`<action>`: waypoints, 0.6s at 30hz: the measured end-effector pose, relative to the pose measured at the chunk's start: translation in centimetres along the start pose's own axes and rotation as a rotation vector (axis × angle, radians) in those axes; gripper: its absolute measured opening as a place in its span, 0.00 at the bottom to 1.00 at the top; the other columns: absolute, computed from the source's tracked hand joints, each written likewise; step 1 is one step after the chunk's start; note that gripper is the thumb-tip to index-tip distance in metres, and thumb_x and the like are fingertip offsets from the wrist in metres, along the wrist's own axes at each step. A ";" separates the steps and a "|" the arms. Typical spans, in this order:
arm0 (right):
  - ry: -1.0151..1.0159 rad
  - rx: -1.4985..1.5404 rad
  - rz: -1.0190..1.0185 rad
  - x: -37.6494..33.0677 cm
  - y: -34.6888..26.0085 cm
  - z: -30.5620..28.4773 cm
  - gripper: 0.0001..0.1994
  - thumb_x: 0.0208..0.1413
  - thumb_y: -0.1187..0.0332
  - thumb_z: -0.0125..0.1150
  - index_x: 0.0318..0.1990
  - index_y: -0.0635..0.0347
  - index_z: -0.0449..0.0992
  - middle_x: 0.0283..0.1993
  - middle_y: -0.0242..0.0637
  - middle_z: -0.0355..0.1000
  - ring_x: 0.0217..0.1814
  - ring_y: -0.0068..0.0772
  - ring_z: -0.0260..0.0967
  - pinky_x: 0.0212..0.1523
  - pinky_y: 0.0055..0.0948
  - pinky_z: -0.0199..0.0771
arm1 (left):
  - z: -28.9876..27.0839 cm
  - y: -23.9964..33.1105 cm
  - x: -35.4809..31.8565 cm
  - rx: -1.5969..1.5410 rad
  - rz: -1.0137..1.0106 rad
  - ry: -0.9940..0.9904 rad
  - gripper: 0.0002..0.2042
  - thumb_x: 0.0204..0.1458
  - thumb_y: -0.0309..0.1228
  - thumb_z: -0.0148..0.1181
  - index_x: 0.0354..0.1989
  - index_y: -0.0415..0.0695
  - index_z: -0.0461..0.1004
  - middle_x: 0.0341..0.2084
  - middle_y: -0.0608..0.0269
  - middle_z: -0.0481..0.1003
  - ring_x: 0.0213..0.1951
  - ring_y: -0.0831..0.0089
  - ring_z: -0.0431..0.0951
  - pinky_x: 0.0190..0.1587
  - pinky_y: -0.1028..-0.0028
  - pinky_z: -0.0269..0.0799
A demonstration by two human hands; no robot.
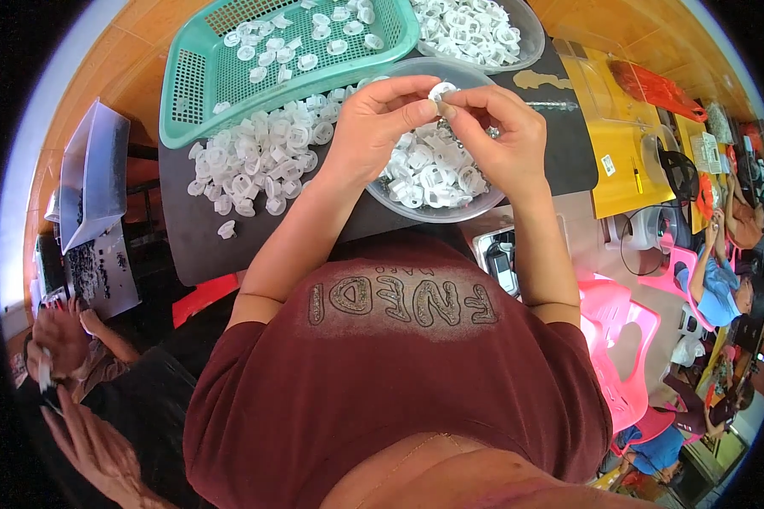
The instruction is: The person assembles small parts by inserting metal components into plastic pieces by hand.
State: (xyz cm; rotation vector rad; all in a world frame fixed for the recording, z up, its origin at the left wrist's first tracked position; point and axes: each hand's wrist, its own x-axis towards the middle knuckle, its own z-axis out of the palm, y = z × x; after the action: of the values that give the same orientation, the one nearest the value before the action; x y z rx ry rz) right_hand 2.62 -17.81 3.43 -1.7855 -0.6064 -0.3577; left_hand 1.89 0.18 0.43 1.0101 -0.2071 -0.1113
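Above a clear round bowl [380, 193], both my hands meet and hold a small white round plastic part [440, 89] between them. My left hand [380, 123] pinches it with thumb and forefinger. Opposite, my right hand [505, 127] has its thumb and fingertips closed against the same part; whether a smaller piece sits in those fingers is hidden. Similar white plastic parts [433, 174] fill the bowl below, with a few shiny metal bits among them. Left of my left forearm, a heap of white plastic parts [267, 153] lies on the dark table [191, 259].
A green mesh basket [171, 127] with scattered white parts stands at the far left. Another clear bowl [530, 47] of parts stands behind. To the right are a yellow table [615, 191] and pink chairs [620, 399]. Another person's hand [93, 450] works at lower left.
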 end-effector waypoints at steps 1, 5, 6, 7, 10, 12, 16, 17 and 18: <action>0.005 -0.045 0.009 -0.1 -0.3 0.1 0.06 0.48 0.76 0.66 0.35 0.61 0.81 0.29 0.32 0.76 0.25 0.17 0.69 0.26 0.18 0.69 | 0.0 0.0 0.0 0.034 0.016 -0.004 0.16 0.51 0.22 0.64 0.49 0.35 0.75 0.39 0.61 0.77 0.42 0.75 0.76 0.47 0.75 0.73; 0.029 -0.087 0.029 -0.2 0.0 0.3 0.07 0.48 0.74 0.66 0.36 0.61 0.80 0.27 0.29 0.75 0.25 0.16 0.69 0.26 0.18 0.70 | 0.0 0.0 -0.1 0.035 0.019 0.000 0.16 0.51 0.22 0.64 0.49 0.35 0.75 0.39 0.60 0.78 0.41 0.75 0.77 0.47 0.75 0.73; 0.030 -0.088 0.030 -0.2 0.2 0.4 0.07 0.48 0.74 0.66 0.36 0.61 0.80 0.27 0.29 0.75 0.25 0.16 0.69 0.26 0.18 0.70 | 0.1 0.0 -0.1 0.044 0.025 -0.007 0.16 0.51 0.22 0.64 0.49 0.35 0.75 0.40 0.60 0.78 0.42 0.74 0.77 0.47 0.75 0.73; 0.032 0.062 0.102 -0.3 0.5 0.6 0.08 0.50 0.75 0.66 0.39 0.63 0.77 0.27 0.28 0.72 0.24 0.15 0.66 0.24 0.17 0.66 | 0.1 0.0 -0.1 0.052 0.030 -0.015 0.16 0.51 0.22 0.64 0.49 0.35 0.75 0.40 0.59 0.78 0.42 0.74 0.77 0.47 0.75 0.73; -0.029 0.389 0.289 0.1 0.4 0.2 0.11 0.53 0.74 0.66 0.43 0.63 0.73 0.25 0.24 0.68 0.21 0.12 0.62 0.20 0.15 0.59 | -0.3 0.3 -0.1 0.045 0.036 -0.075 0.15 0.53 0.23 0.63 0.49 0.35 0.75 0.41 0.59 0.78 0.42 0.74 0.77 0.47 0.75 0.74; -0.094 0.564 0.403 0.2 0.3 0.0 0.12 0.54 0.74 0.66 0.45 0.62 0.71 0.24 0.23 0.66 0.20 0.11 0.59 0.18 0.14 0.55 | 0.1 0.3 -0.2 0.007 0.005 -0.073 0.15 0.54 0.24 0.63 0.49 0.35 0.75 0.41 0.59 0.78 0.42 0.74 0.77 0.47 0.75 0.74; -0.100 0.663 0.500 0.1 0.0 0.3 0.11 0.54 0.73 0.65 0.43 0.61 0.73 0.22 0.20 0.64 0.21 0.09 0.57 0.19 0.13 0.51 | 0.1 0.3 -0.2 -0.087 -0.088 -0.079 0.14 0.56 0.28 0.61 0.49 0.35 0.75 0.42 0.59 0.78 0.43 0.73 0.77 0.48 0.73 0.75; -0.097 0.579 0.461 0.1 -0.1 0.3 0.09 0.53 0.73 0.66 0.41 0.61 0.74 0.21 0.19 0.62 0.22 0.07 0.55 0.22 0.14 0.52 | 0.0 0.3 -0.2 -0.087 -0.088 -0.079 0.14 0.56 0.28 0.61 0.49 0.35 0.75 0.42 0.59 0.78 0.43 0.73 0.77 0.48 0.73 0.75; -0.098 0.579 0.462 0.2 -0.1 0.2 0.09 0.53 0.73 0.66 0.41 0.61 0.74 0.21 0.19 0.62 0.22 0.07 0.55 0.22 0.14 0.52 | 0.0 0.2 -0.2 -0.047 -0.074 -0.084 0.15 0.56 0.28 0.61 0.51 0.35 0.74 0.42 0.58 0.77 0.43 0.73 0.77 0.48 0.73 0.75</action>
State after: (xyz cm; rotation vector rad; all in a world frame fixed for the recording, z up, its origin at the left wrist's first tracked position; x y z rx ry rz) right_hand 2.71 -17.55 3.60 -1.3281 -0.3027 0.2102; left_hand 1.66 0.35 0.60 0.9672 -0.2429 -0.2250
